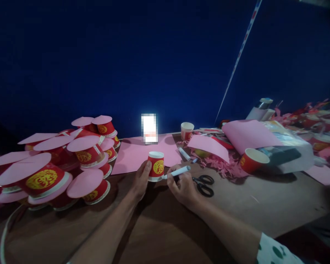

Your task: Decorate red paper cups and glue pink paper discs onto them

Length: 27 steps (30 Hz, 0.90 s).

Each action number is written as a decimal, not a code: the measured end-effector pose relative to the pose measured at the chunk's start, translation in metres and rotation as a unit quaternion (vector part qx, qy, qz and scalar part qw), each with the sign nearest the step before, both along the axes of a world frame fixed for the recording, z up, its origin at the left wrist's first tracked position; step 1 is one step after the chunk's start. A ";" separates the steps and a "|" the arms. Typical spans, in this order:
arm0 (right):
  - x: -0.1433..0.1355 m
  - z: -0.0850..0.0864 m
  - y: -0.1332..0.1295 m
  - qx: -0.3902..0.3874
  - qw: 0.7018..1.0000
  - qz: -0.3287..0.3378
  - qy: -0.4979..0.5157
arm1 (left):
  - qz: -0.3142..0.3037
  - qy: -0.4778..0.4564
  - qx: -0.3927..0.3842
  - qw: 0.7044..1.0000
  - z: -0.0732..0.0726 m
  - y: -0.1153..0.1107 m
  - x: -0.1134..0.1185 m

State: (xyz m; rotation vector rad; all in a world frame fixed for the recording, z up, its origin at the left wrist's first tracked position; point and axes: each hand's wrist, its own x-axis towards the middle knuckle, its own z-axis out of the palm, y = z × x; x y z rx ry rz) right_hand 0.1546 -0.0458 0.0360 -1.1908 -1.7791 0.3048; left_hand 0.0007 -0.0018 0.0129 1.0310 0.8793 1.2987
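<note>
Brown tabletop (167,234) | our left hand (140,179) grips red cup (156,169); our right hand (185,189) holds marker (181,171), tip at cup's 4 o'clock | we judge: cup slippage could smear ink

Left fingers (146,167) on red cup (156,169); right fingers gripping white marker (178,171).

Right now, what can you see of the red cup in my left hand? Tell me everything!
The red cup looks like paper, with a round yellow design on its side and white at its top and bottom. It seems to be upside down, hardly tilted. Your left hand grips its side. The white marker in your right hand points at its lower edge; I can't tell if they touch.
</note>
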 end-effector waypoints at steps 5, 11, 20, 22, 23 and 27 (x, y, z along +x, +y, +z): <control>0.001 -0.002 0.000 -0.018 1.000 0.009 0.008 | 0.006 0.023 -0.015 1.000 -0.005 0.003 -0.002; 0.001 0.001 -0.002 -0.013 1.000 0.009 0.013 | 0.006 0.019 0.002 1.000 -0.005 0.001 -0.001; 0.002 0.000 -0.001 -0.015 0.999 0.003 0.031 | 0.005 0.013 -0.011 1.000 -0.003 0.000 0.000; 0.002 0.001 -0.002 -0.015 0.999 0.003 0.032 | 0.000 0.014 -0.007 1.000 -0.003 0.000 -0.001; 0.002 0.002 -0.002 -0.014 0.999 0.003 0.031 | -0.003 0.014 -0.005 1.000 -0.003 0.000 -0.001; 0.001 0.004 -0.003 -0.009 1.000 0.001 0.017 | -0.007 0.010 -0.001 1.000 -0.003 -0.001 -0.001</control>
